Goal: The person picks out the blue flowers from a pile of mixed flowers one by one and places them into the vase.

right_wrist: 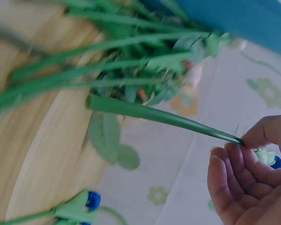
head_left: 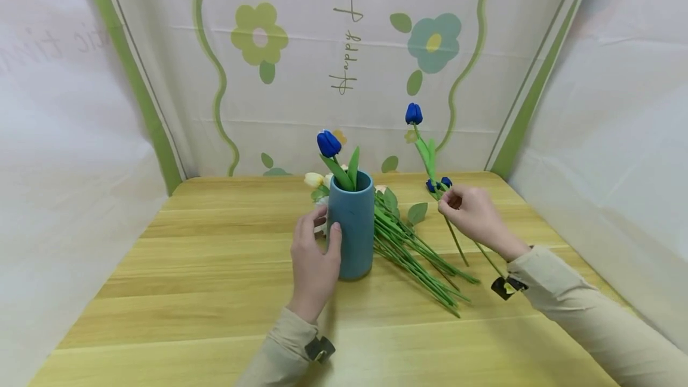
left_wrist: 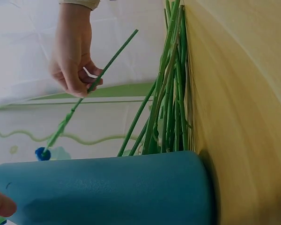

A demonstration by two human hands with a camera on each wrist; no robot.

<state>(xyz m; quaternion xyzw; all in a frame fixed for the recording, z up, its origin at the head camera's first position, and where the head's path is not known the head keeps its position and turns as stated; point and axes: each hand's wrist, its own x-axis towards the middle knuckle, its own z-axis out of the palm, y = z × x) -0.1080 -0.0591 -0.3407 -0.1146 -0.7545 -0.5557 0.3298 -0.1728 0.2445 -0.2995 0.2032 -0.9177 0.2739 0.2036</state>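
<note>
A blue vase stands upright on the table, with one blue tulip and its green leaves rising from the mouth. My left hand is at the vase's left side, thumb over the front and fingers round the far side. Up and to the right, my right hand pinches the stem of another blue tulip between thumb and fingertips. That bloom points up and away. In the right wrist view the cut end of this stem sticks out from the pinch.
Behind and right of the vase lies a bunch of green stems with pale blooms. More blue tulips lie near the table's far right, partly behind the right hand. Printed cloth walls the wooden table at the back and sides.
</note>
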